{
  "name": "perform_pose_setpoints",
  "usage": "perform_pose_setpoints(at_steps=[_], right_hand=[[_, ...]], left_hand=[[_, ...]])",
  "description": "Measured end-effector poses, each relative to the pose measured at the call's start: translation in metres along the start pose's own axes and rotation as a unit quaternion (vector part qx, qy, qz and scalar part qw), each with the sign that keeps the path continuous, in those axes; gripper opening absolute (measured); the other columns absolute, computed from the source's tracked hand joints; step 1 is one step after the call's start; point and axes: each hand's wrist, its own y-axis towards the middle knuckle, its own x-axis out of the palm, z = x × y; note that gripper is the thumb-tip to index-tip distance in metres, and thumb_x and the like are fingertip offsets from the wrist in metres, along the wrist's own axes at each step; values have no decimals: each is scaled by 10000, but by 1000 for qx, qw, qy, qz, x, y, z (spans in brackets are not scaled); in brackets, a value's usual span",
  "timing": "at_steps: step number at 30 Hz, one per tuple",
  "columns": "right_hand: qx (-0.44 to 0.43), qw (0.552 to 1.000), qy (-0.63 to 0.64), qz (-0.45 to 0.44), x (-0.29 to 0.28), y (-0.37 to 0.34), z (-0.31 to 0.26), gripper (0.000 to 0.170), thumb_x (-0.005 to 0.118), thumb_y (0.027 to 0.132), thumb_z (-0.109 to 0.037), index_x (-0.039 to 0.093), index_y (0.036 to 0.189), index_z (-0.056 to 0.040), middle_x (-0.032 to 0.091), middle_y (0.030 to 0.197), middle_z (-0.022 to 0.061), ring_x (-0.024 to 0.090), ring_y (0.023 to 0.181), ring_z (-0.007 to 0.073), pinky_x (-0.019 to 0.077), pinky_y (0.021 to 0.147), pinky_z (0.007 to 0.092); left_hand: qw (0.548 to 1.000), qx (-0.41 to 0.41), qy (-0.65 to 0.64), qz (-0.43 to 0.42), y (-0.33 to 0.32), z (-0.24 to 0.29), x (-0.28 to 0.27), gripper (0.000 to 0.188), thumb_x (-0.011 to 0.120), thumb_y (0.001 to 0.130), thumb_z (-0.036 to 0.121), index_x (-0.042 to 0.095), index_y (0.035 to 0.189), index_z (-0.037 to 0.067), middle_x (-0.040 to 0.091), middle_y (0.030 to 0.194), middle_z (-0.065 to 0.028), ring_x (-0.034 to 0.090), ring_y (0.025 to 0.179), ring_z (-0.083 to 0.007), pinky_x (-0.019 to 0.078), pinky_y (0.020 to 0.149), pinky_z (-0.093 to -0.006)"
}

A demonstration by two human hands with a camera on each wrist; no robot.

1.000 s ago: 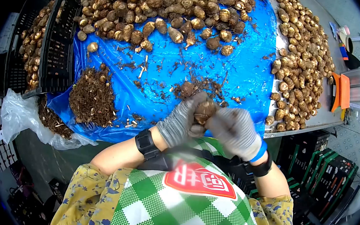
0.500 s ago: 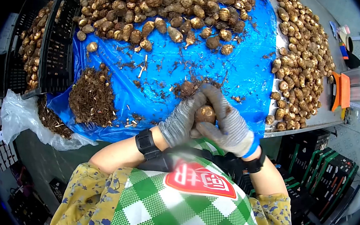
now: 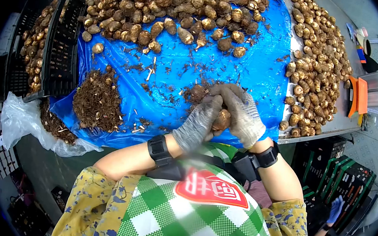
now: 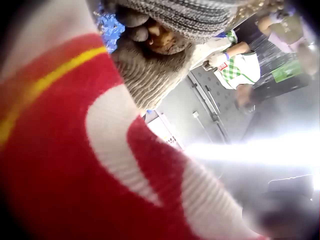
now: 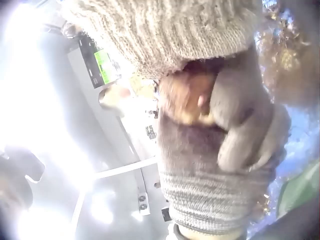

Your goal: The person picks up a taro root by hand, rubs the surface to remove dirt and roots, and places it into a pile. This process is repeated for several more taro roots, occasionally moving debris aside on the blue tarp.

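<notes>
Between both hands, just above the near part of the blue sheet [image 3: 262,75], is a round brown taro [image 3: 221,120] with paler patches. My left hand [image 3: 197,124], in a grey knit glove, grips it from the left. From the right my right hand [image 3: 244,117], gloved alike, curls round it, and the fingers of both hands meet on its far side. In the left wrist view the taro [image 4: 162,39] shows between the gloves. The right wrist view has the taro [image 5: 185,95] blurred, partly covered by gloved fingers.
A heap of rough taros [image 3: 164,5] lies at the back, trimmed-looking taros [image 3: 316,71] on the metal table at right. Fibre scraps [image 3: 97,101] are piled at left beside a black crate [image 3: 63,45]. Another person's blue-gloved hand [image 3: 336,209] appears at lower right.
My right hand, blurred beside the taro at first, has closed over it and met the left hand. Both hands have shifted slightly right. The blue-gloved hand has come into view.
</notes>
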Motion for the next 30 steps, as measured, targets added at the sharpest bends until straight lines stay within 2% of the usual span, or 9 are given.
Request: perform_pose_setpoints(at_steps=[4,5,7,10,16,22,25,29,30], right_hand=[[-45,998,-10,-32,-18,-15,3,438,648,766,-118,536,1177,-19,597,1147,147,569,1064,338,456,908,394],[38,979,196,-36,-15,-18,2,413,607,809,-113,530,1202,-14,584,1167,139,565,1080,306,455,919,386],[196,798,569,-34,-6,-30,3,370,523,895,-102,520,1252,-3,560,1205,122,556,1112,241,452,940,370],[178,823,533,-80,-19,-30,-7,419,552,919,-187,490,1289,-2,529,1248,97,521,1136,181,428,973,333],[180,880,428,-101,-17,-28,-13,402,582,891,-168,498,1245,2,549,1201,109,524,1117,192,415,966,323],[30,986,163,-14,-13,-22,-14,208,500,894,-116,564,1048,9,594,986,156,590,906,309,475,801,373],[-69,996,-24,45,-10,-30,3,267,505,866,-98,572,1095,21,594,1055,224,579,964,389,476,833,407],[-4,992,122,8,-19,-33,-3,322,481,899,-67,554,1204,1,593,1153,208,582,1058,332,472,894,401],[-32,998,49,4,-25,-33,-1,307,474,910,-64,558,1199,1,596,1150,194,587,1060,305,472,897,390]], left_hand=[[984,-52,-54,-160,-4,25,3,642,466,852,696,567,1068,100,559,628,-19,418,386,-65,320,374,-191],[982,-64,-53,-168,-5,27,3,629,472,861,679,563,1080,97,557,628,-19,404,381,-62,307,369,-189],[977,-89,-49,-185,-6,30,3,603,485,878,645,555,1103,90,551,627,-19,377,372,-58,279,359,-184],[976,-132,-57,-162,-4,15,-7,552,497,905,589,540,1138,90,510,606,-2,317,361,-47,241,349,-181],[965,-39,60,-251,-8,34,7,536,479,915,590,532,1133,103,409,542,33,290,378,-25,211,337,-191],[982,-106,89,-127,-5,13,-2,611,438,878,683,562,1075,118,420,534,40,304,378,-44,221,334,-211],[983,-120,54,-127,-6,16,-6,601,414,890,681,576,1004,114,485,565,15,369,376,-66,288,341,-210],[989,-75,52,-119,-13,23,11,565,430,906,636,582,979,97,557,623,-19,489,430,-99,390,382,-208],[985,-102,-12,-136,-14,28,10,541,447,915,605,584,991,87,570,640,-21,525,464,-105,419,409,-206]])
